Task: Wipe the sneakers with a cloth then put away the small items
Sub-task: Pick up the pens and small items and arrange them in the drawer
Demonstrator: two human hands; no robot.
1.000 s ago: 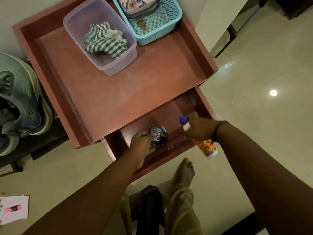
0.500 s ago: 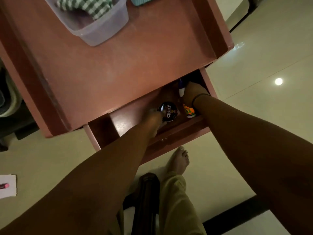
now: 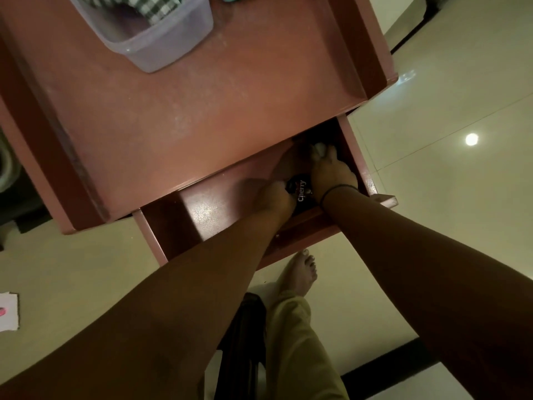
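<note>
The left hand holds the round black tin at its left edge, fingers curled against it, low in the open drawer. The tin's lid faces up and reads "Cherry". Just to the right, the right hand reaches deeper into the drawer's back right corner, its fingers wrapped around a small bottle; only the bottle's pale end shows between the fingertips, the rest hidden under the hand. A dark band circles that wrist. The two hands sit close together with the tin between them. The drawer is pulled out from under a reddish-brown table. On the tabletop, well away from the hands, a clear plastic box holds a green checked cloth. Below the drawer front, a bare foot stands on the pale tiled floor.
</note>
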